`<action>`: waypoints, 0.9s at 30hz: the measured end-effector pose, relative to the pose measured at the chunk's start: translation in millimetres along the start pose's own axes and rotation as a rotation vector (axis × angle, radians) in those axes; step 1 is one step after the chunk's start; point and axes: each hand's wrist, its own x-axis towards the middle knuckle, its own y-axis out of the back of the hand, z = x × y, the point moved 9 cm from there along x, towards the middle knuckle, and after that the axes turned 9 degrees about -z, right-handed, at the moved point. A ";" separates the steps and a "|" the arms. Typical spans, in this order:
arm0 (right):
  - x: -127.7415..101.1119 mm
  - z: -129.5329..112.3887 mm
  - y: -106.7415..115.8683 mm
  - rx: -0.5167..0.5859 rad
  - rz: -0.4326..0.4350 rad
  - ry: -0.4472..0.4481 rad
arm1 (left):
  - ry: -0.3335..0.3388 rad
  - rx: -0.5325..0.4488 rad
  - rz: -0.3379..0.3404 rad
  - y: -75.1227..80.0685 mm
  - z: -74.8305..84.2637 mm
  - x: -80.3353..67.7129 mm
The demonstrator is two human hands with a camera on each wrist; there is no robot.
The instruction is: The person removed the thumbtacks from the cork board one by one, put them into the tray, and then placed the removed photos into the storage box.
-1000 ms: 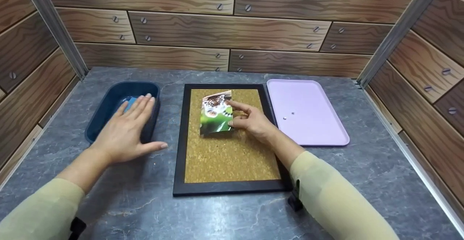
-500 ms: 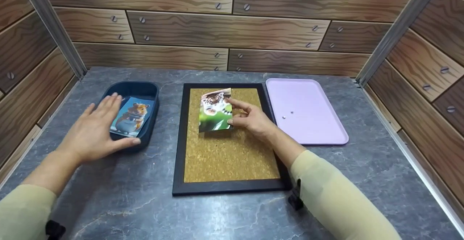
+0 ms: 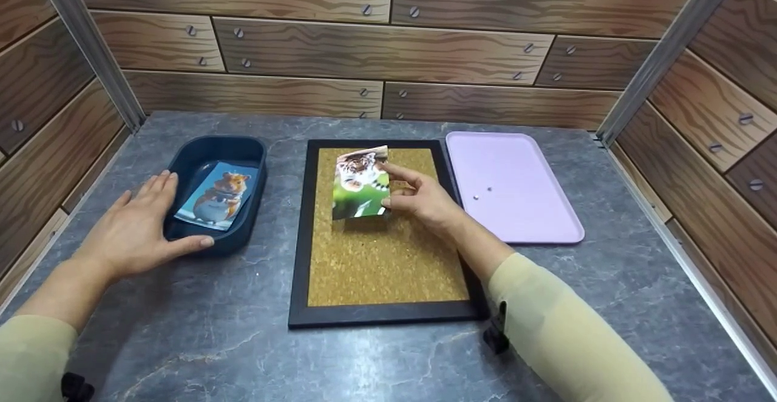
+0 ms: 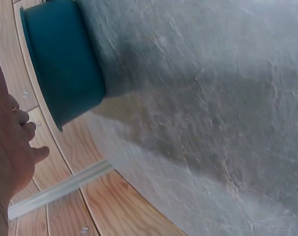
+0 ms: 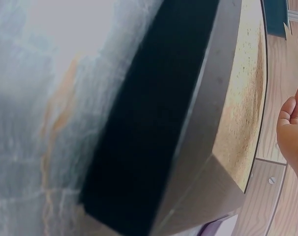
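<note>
One edge only of the tiger photo [image 3: 360, 183] is pinched, between the thumb and fingers of the right hand [image 3: 425, 201], so the grip is judged slight: the photo could slip or curl and drop onto the cork board [image 3: 376, 256], or be creased where it is pinched. The photo is held lifted and tilted over the far half of the board. The left hand [image 3: 130, 232] is spread flat, fingers straight and slightly apart, nothing held; it is laid at the near left corner of the blue bin [image 3: 252, 159], the thumb along the near rim. A knock from it could shift the bin and the hamster photo [image 3: 215, 195] lying inside. Two small pins [image 3: 482, 193] lie on the pink tray [image 3: 546, 220] at the right.
</note>
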 end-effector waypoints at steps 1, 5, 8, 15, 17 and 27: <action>0.2 -0.3 -0.1 -0.001 0.000 0.002 | 0.008 0.000 -0.012 -1.5 -2.8 -0.1; 0.9 -2.4 -1.0 0.016 -0.001 0.014 | 0.037 0.003 -0.048 -6.3 -14.4 -0.8; 1.2 -4.5 -2.0 0.029 -0.002 0.024 | 0.058 -0.002 -0.077 -9.8 -21.9 -1.6; 1.0 -6.2 -4.0 0.040 0.006 0.026 | 0.080 -0.004 -0.128 -17.5 -29.9 -2.9; 1.0 -6.5 -4.5 0.046 0.005 0.028 | 0.076 -0.002 -0.129 -17.9 -30.1 -2.7; 1.8 -8.6 -5.7 0.049 0.004 0.025 | 0.056 -0.002 -0.127 -20.8 -27.6 -1.0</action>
